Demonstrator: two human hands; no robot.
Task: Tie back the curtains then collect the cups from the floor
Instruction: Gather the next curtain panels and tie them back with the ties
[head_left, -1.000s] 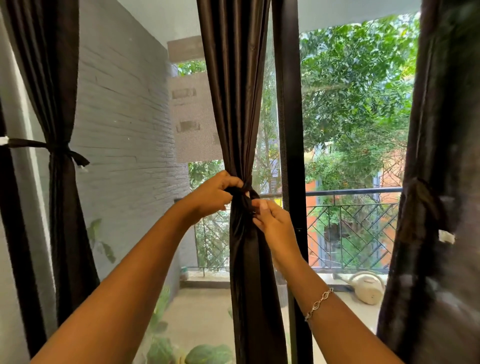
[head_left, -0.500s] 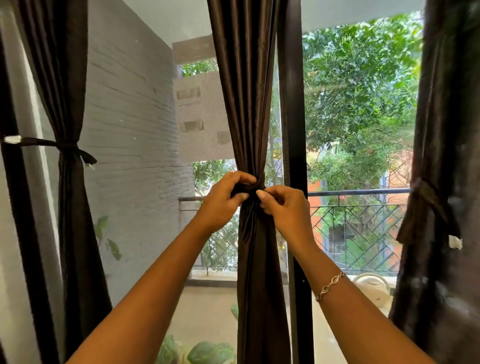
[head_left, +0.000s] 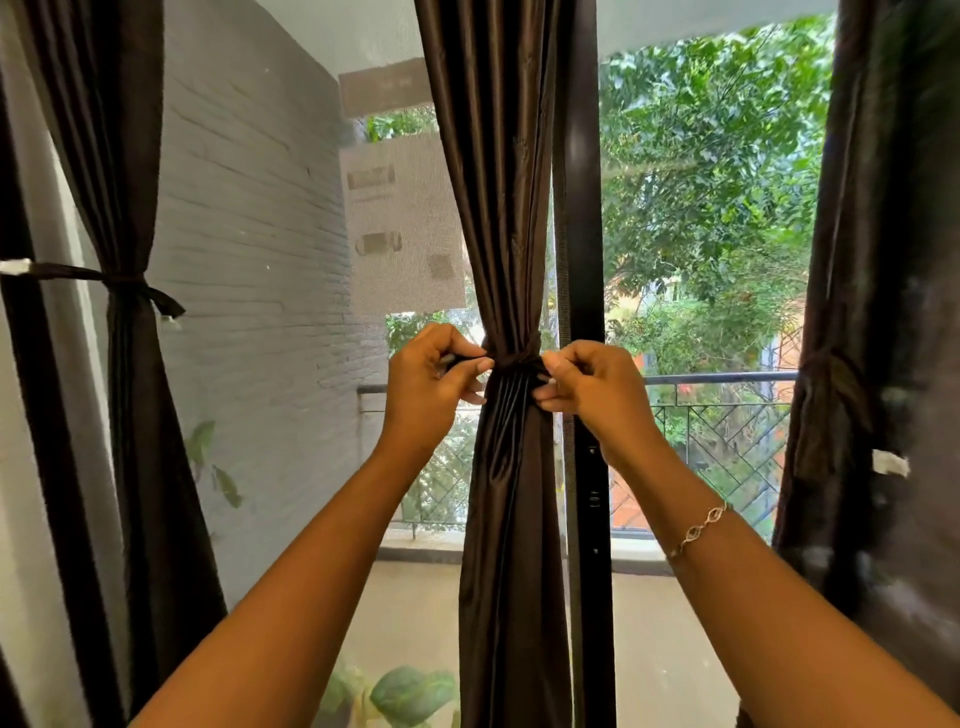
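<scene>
Curtain tie (head_left: 514, 358) between left hand (head_left: 426, 387) and right hand (head_left: 592, 387), both pinching its ends.

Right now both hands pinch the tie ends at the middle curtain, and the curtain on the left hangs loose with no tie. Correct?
No. The head view shows the left curtain gathered by a dark tie-back, not loose. The rest stands: the left hand and the right hand each pinch an end of the tie round the middle curtain.
</scene>
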